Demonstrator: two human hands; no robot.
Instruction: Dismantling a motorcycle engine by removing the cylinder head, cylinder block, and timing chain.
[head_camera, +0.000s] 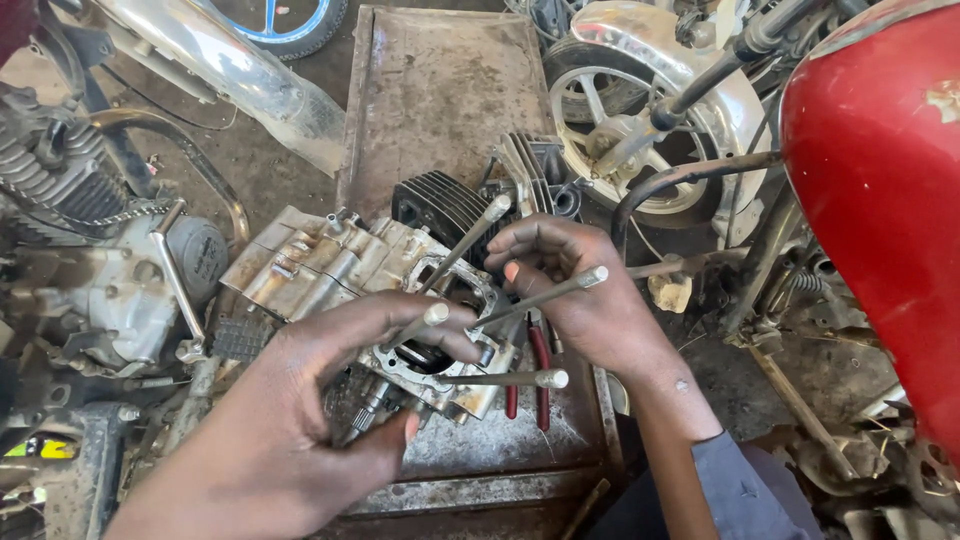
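Observation:
A grey motorcycle engine case (320, 265) lies on a rusty metal tray (430, 90), its cylinder opening facing me with several long steel studs (545, 295) sticking out. My left hand (300, 410) grips the near side of the case, thumb under it and fingers over the opening's rim. My right hand (580, 295) rests on the far right side of the case, fingers curled beside two of the studs. A black finned cylinder (440, 205) sits just behind the case. Red-handled pliers (540, 365) lie on the tray under my right hand.
A red fuel tank (880, 180) fills the right side. A spoked wheel with a chrome mudguard (640, 130) stands at the back right. Another engine and frame (90, 250) crowd the left. A chrome exhaust pipe (230, 70) runs across the upper left.

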